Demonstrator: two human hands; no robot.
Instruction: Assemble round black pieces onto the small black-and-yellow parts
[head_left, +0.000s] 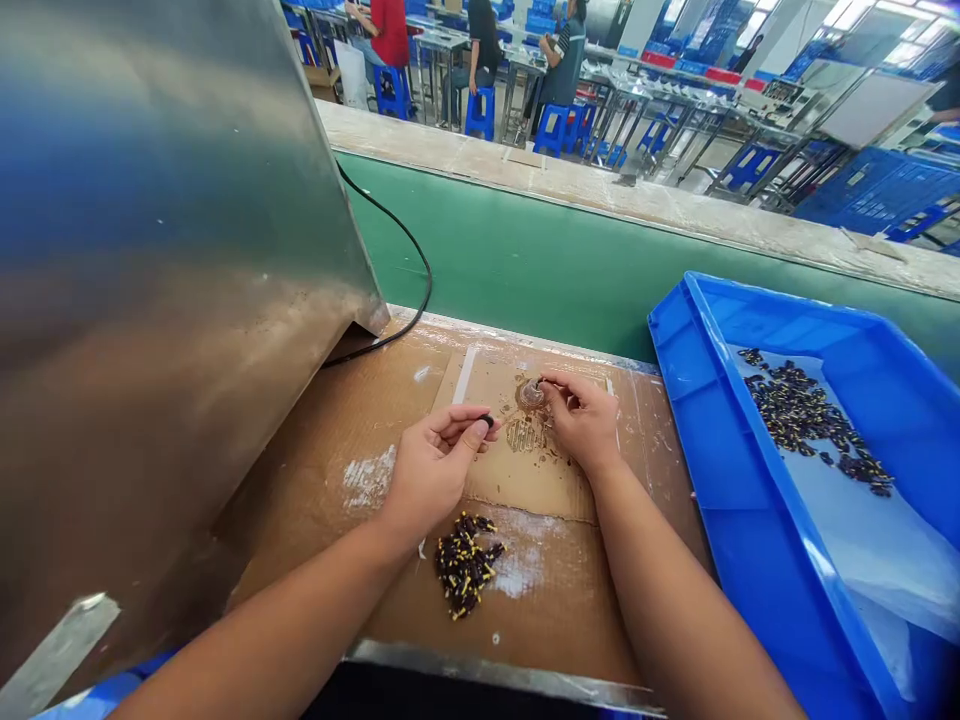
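Note:
My left hand (pixel 435 460) is closed in a pinch on a small dark part (pixel 487 421), held above the cardboard sheet (pixel 555 485). To its right, my right hand (pixel 589 420) has thumb and forefinger pressed together at a small clear round dish (pixel 531 394). Whatever sits between those fingertips is too small to make out. Wet brown spots surround the dish. Nearer to me than my left hand lies a pile of small black parts with yellow ends (pixel 466 565).
A large metal housing (pixel 172 270) rises on the left, with a black cable (pixel 420 260) behind it. On the right, a blue bin (pixel 750 480) holds many similar black-and-yellow parts (pixel 806 415) on white sheeting. A green panel (pixel 510 240) stands behind; people sit beyond it.

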